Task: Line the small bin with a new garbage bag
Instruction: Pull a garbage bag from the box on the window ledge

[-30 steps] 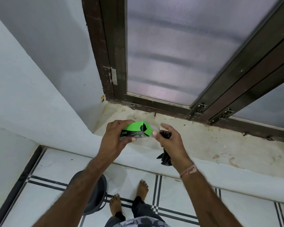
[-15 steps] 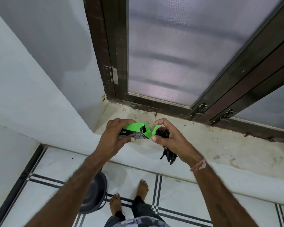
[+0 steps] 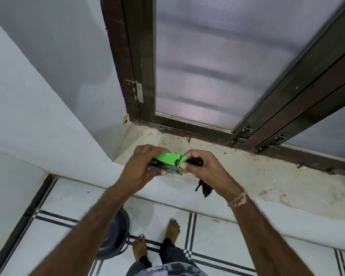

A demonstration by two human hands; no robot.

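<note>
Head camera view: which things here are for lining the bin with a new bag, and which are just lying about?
For the job:
green box of bags, held in the left hand
black bag, held in the right hand
bin, standing on the floor

Just there:
window ledge
window
</note>
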